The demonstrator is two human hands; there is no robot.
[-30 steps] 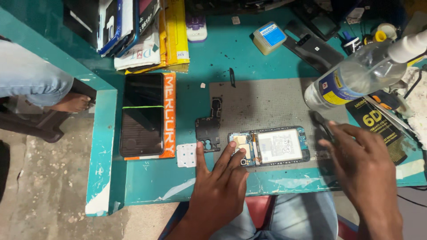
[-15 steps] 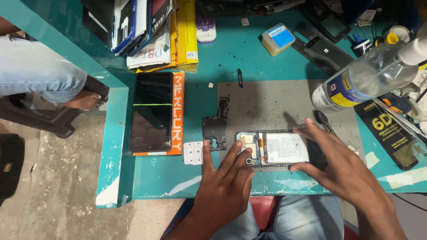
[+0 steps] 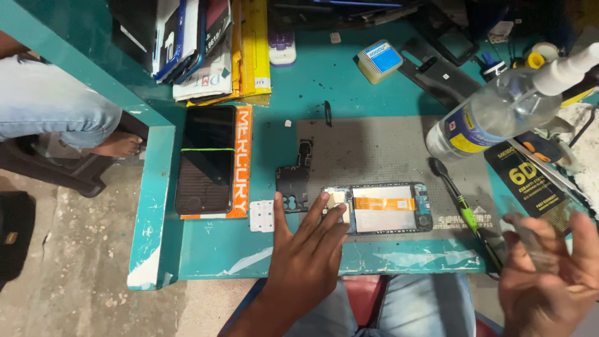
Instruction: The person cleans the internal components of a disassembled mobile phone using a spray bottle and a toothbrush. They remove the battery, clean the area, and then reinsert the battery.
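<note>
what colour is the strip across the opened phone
Orange, on the strip across the opened phone; head view.

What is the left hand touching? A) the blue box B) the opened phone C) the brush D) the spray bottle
B: the left hand has its fingertips resting on the left end of the opened phone on the grey mat, while the spray bottle, blue box and brush lie apart from it.
</note>
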